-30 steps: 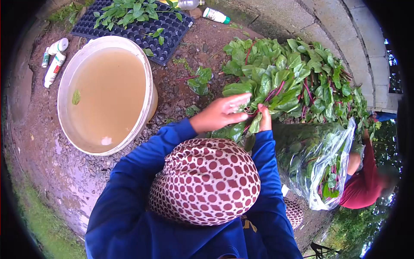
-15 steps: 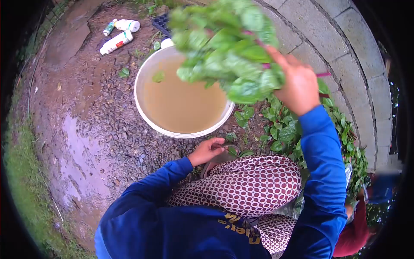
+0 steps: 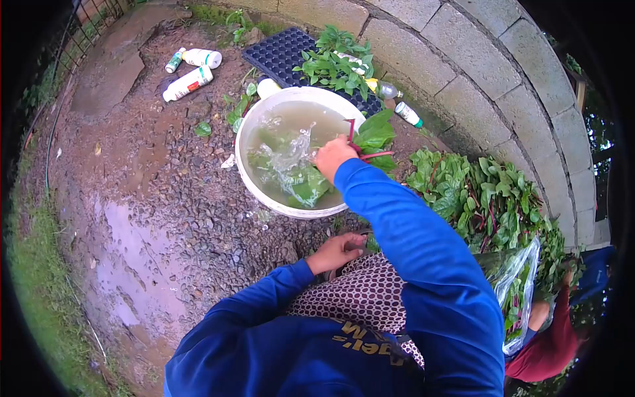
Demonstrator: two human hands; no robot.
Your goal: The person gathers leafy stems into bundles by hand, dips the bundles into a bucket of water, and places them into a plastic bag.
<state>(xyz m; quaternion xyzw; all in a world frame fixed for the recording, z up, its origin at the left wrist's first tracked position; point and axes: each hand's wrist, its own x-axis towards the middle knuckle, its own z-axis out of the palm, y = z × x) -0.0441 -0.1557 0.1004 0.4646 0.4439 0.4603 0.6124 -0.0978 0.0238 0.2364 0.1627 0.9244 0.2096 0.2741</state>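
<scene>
My right hand (image 3: 335, 159) is closed around the red stems of a bunch of leafy greens (image 3: 309, 186). The leaves are partly under murky brown water in a round white bucket (image 3: 291, 212), and water splashes up beside them. Some stems and a large leaf stick out over the bucket's right rim. My left hand (image 3: 336, 253) rests by my knee, below the bucket. Its fingers are loosely bent, thumb apart, with nothing seen in them.
More leafy greens (image 3: 489, 192) lie in a heap to the right, beside a clear plastic bag (image 3: 522, 291). Behind the bucket are a black seedling tray (image 3: 281, 56) and a block wall (image 3: 423, 59). White bottles (image 3: 188, 83) lie on muddy ground. Another person's red sleeve (image 3: 549, 337) shows at lower right.
My right hand has brought the greens down and left from above the bucket's far right side into the water, which now splashes. My left hand has stayed near my knee. The view has shifted slightly.
</scene>
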